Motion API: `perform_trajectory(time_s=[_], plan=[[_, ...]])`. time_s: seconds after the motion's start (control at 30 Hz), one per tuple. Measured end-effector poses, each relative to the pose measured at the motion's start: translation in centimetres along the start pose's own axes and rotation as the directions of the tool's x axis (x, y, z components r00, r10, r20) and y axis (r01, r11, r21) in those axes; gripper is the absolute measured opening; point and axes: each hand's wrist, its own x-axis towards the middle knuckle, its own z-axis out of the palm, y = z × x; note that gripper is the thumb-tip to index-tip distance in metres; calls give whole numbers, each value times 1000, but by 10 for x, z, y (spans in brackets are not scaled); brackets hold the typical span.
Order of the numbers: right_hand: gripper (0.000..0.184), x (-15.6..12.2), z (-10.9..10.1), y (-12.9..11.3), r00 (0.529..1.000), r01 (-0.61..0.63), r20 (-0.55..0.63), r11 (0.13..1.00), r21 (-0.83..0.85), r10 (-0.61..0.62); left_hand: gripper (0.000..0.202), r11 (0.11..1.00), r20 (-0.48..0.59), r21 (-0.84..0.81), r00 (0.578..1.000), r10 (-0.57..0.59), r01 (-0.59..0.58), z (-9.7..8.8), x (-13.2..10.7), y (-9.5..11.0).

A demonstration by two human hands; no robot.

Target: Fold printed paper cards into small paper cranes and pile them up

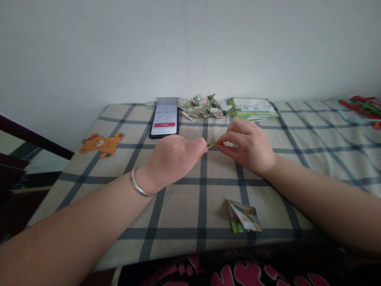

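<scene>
Between my two hands, above the middle of the table, is a small green printed paper piece (211,142). My left hand (175,159), with a silver bangle at the wrist, is closed and pinches its left end; the fingertips are mostly hidden behind the hand. Thumb and fingers of my right hand (248,145) pinch the right end. Nearer to me lies a folded paper piece (244,217), printed green, white and orange. A pile of similar folded paper pieces (205,108) lies beyond my hands, close to the wall.
A phone (164,119) showing a running timer lies left of the pile. On its right is a flat green printed box (253,108). A teddy bear cutout (101,145) is on the checked tablecloth (175,206) at left. Red and green items (364,107) sit at far right.
</scene>
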Motion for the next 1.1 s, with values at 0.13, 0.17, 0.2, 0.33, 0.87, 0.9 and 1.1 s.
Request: perform_trajectory(time_s=[0.13, 0.17, 0.2, 0.33, 0.87, 0.9, 1.1], plan=[[9, -1, 0, 1, 998, -65, 28, 997, 39, 64, 24, 999, 17, -11, 999, -33, 33, 0, -1, 0], [8, -1, 0, 1, 996, -83, 34, 995, 57, 81, 23, 999, 26, -13, 999, -37, 38, 0, -1, 0], [7, -1, 0, 0, 994, -105, 40, 991, 78, 102, 22, 999, 34, -14, 999, -41, 42, 0, -1, 0], [10, 0, 2, -2, 977, -208, 85, 957, 204, 194, 21, 998, 68, -25, 996, -53, 55, 0, 0, -1], [5, 0, 3, -8, 979, -157, 177, 936, 316, 104, 10, 983, 65, -174, 996, -57, 67, 7, 0, -2], [5, 0, 2, -8, 979, -150, 177, 937, 316, 97, 11, 979, 79, -186, 994, -72, 86, 7, 0, -2], [6, 2, 1, -11, 976, -158, 192, 942, 296, 104, 18, 950, 137, -248, 978, -159, 189, 9, 0, 0]])
